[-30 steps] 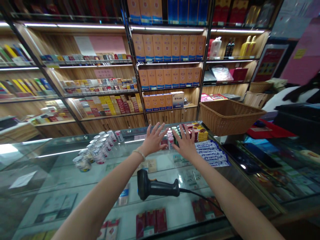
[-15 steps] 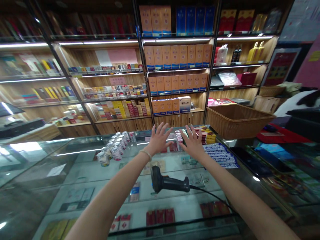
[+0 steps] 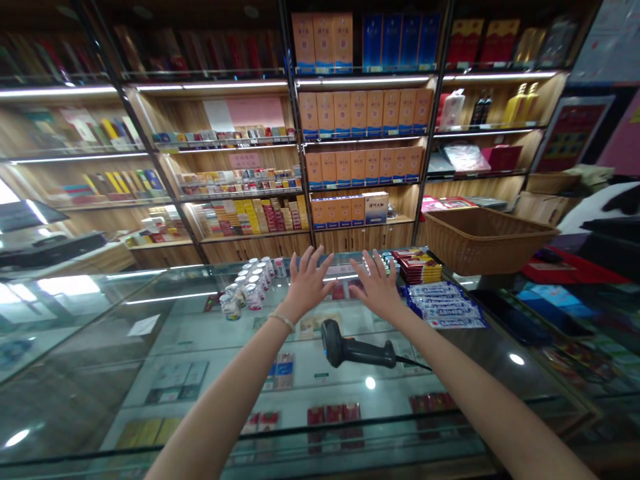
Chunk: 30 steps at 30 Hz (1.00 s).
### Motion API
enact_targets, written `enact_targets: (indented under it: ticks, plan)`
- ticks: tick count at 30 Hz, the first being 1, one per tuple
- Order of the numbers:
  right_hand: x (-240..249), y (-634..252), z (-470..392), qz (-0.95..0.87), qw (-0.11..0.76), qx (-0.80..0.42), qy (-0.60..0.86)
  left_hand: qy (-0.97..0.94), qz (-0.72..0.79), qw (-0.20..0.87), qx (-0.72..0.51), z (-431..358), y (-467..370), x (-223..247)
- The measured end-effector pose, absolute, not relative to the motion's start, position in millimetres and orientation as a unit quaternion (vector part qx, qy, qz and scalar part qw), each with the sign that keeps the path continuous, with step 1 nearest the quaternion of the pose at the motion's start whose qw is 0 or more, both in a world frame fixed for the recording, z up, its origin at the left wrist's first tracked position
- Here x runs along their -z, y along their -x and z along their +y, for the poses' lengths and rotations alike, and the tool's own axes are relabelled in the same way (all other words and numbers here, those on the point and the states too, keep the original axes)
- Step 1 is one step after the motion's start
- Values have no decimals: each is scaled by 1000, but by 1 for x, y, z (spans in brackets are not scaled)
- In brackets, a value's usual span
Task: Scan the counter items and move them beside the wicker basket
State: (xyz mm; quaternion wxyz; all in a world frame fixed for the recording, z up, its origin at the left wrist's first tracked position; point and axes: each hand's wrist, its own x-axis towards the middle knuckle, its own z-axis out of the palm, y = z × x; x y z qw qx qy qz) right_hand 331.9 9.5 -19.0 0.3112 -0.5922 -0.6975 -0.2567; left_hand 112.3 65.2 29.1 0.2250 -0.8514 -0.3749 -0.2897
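Observation:
My left hand (image 3: 307, 285) is held out over the glass counter (image 3: 195, 360), fingers spread and nothing in it. Beside it, my right hand (image 3: 377, 288) is stretched out the same way, also holding nothing. Between my forearms a black barcode scanner (image 3: 357, 348) lies on the glass, its cable running off to the right under my right arm. Several small white-lidded bottles (image 3: 250, 283) stand in rows left of my left hand. Close to my right hand are blue-and-white packets (image 3: 443, 305) laid side by side, with stacked red and yellow packs (image 3: 417, 265) behind them.
A brown wicker basket (image 3: 487, 243) stands at the counter's right, near a dark phone-like slab (image 3: 510, 319). Red and white packs show beneath the glass. Wooden shelves across the back hold orange boxes (image 3: 367, 113), blue boxes and small packs. A monitor (image 3: 30, 220) is at far left.
My view has shifted left, so the shelves and counter goods appear further right. My hands are slightly closer together against the counter, both still spread and empty.

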Motion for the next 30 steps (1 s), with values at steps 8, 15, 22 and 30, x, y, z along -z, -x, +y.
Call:
enact_targets:
  ticks: [8, 15, 22, 30]
  plan:
    - [10, -297, -5, -695, 298, 236, 610, 818, -425, 247, 301, 42, -87, -21]
    - [17, -282, -16, -695, 315, 254, 595, 786, -457, 249, 335, 33, -64, 1]
    - [27, -281, -26, -706, 307, 250, 587, 773, -472, 246, 345, 29, -58, 6]
    - [27, -273, -28, -708, 308, 243, 587, 757, -498, 240, 349, 30, -50, 5]
